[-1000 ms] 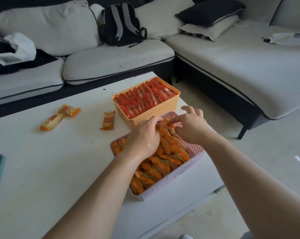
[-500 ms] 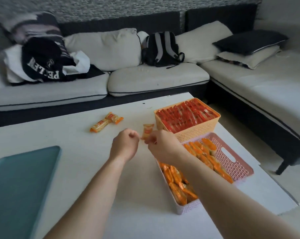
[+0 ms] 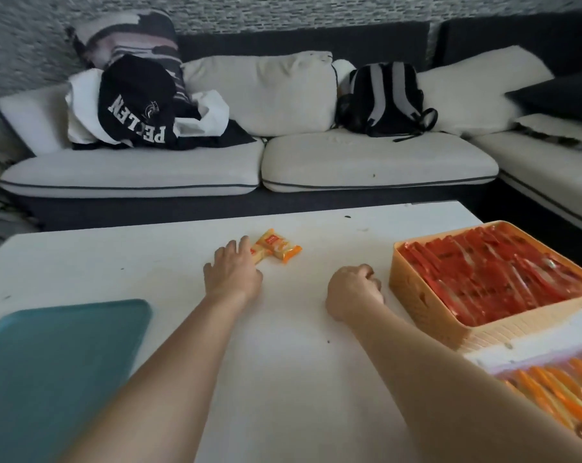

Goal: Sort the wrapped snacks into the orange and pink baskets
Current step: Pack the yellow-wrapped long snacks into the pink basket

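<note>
Two yellow-wrapped snacks (image 3: 276, 247) lie together on the white table (image 3: 299, 345). My left hand (image 3: 232, 272) rests flat with fingers apart, its fingertips on the near end of that pair. My right hand (image 3: 353, 292) is curled into a fist on the table just left of the orange basket (image 3: 416, 299); anything under it is hidden. The orange basket is packed with red-wrapped snacks (image 3: 493, 272). At the bottom right, the pink basket (image 3: 516, 365) holds orange-wrapped snacks (image 3: 557, 392) and is cut off by the frame edge.
A teal tray (image 3: 49, 369) lies at the table's near left corner. Beyond the far table edge stands a white sofa (image 3: 366, 162) with a black backpack (image 3: 383, 98) and a pile of clothes (image 3: 139, 105).
Both hands left the pink basket and moved left over the table. My left hand reached the yellow pair. The single snack seen by my right hand is out of sight now.
</note>
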A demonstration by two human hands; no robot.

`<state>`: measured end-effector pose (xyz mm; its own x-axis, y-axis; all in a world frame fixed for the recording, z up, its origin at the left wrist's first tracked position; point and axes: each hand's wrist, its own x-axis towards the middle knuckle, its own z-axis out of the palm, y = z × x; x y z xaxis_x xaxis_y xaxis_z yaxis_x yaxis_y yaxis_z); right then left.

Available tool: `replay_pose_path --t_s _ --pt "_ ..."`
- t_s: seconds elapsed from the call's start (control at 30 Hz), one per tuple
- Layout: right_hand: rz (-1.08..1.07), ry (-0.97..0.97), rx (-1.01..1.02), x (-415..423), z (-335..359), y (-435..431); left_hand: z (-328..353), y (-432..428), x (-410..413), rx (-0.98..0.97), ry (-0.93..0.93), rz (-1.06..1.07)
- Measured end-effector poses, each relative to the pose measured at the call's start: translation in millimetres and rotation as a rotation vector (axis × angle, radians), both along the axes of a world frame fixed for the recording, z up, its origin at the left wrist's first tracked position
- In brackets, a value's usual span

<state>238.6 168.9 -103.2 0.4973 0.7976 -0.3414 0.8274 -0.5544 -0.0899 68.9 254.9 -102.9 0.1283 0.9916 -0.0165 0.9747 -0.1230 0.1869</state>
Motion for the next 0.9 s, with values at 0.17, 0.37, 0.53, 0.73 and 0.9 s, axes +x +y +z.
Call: replay_pose_path --t_s 0.17,0.37,0.53,0.73,0.9 --pt "0.033 0.090 0.382 -5.4 7.4 50.8 -22.0 39.3 -3.3 -0.012 -0.045 0.037" --pt "0.033 0.431 0.348 -38.0 15.7 118.7 -18.3 45.2 -0.9 -0.260 -0.845 0.310" --pt "0.028 0.744 0.350 -64.5 25.4 89.8 -5.9 24.0 5.1 -0.418 -1.408 0.315" --pt "-0.254 1.090 0.431 -63.3 78.2 15.7 28.3 -37.5 16.3 -0.389 -1.413 0.282" --pt "-0.320 1.139 0.563 -44.6 129.4 -78.3 85.1 -118.8 43.7 -0.401 -1.378 0.187"
